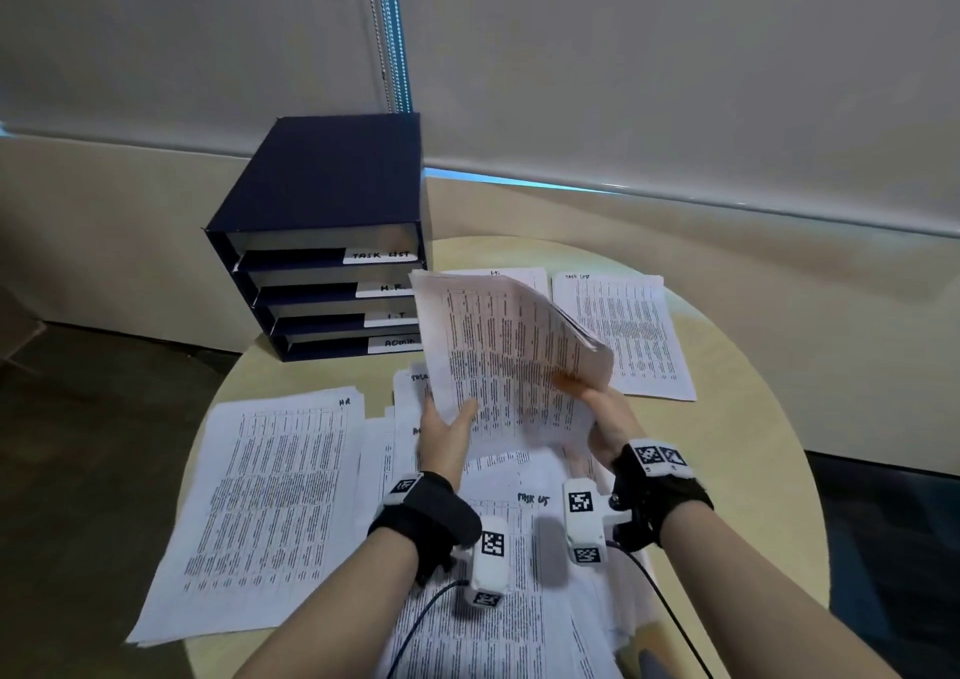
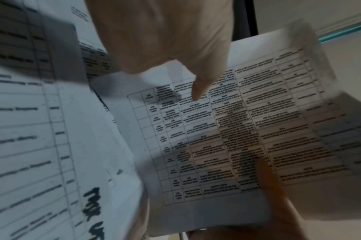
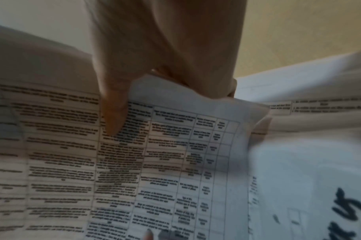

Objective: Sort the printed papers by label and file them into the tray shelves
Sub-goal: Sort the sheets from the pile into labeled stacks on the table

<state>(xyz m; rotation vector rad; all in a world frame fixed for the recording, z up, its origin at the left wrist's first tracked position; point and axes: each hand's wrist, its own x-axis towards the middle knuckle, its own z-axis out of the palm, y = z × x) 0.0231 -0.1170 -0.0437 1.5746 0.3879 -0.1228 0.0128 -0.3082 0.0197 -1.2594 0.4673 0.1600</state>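
Both hands hold up a bundle of printed papers (image 1: 504, 361) above the round table (image 1: 748, 418). My left hand (image 1: 447, 429) grips its lower left edge, thumb on the printed face (image 2: 198, 91). My right hand (image 1: 602, 408) pinches the lower right edge, thumb on top (image 3: 113, 116). The bundle's top bends away, so its label is hidden. A dark blue tray shelf unit (image 1: 322, 242) stands at the table's back left, its slots labelled TASK LIST, H.R., I.T. and ADMIN. Flat piles lie around: HR (image 1: 270, 502), TASK LIST (image 1: 623, 330), and a loose heap (image 1: 519, 574) beneath my wrists.
A wall with a lowered blind (image 1: 623, 81) runs behind the table. Dark floor (image 1: 93, 418) lies to the left and right of the table. Cables (image 1: 426, 621) trail from both wrist cameras over the near papers. An I.T. pile (image 1: 524, 276) peeks out behind the raised bundle.
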